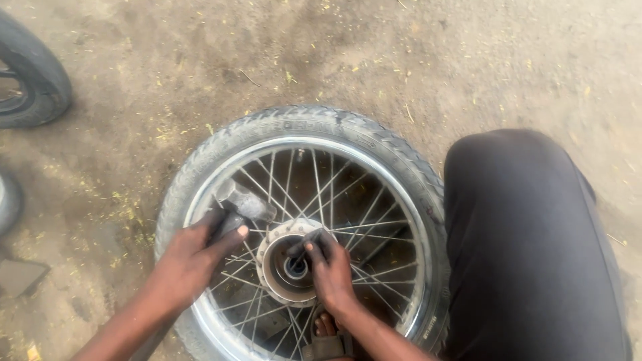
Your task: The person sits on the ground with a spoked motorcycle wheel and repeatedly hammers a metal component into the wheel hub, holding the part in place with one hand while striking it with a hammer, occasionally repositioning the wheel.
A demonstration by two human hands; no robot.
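Note:
A spoked motorcycle wheel (374,144) with its tyre on lies flat on the dirt ground. My left hand (190,257) grips a hammer (242,200) just below its steel head, held over the spokes left of the hub. My right hand (331,271) holds a thin dark rod (302,249) upright-tilted with its tip in the bearing hole of the round metal hub (277,271). The hammer head is apart from the rod, up and to its left.
My bent knee in dark trousers (528,247) presses beside the wheel's right rim. A sandalled foot (326,341) shows under the spokes at the bottom. Another tyre (33,73) stands at the top left, with a dark flat object (20,275) at the left edge.

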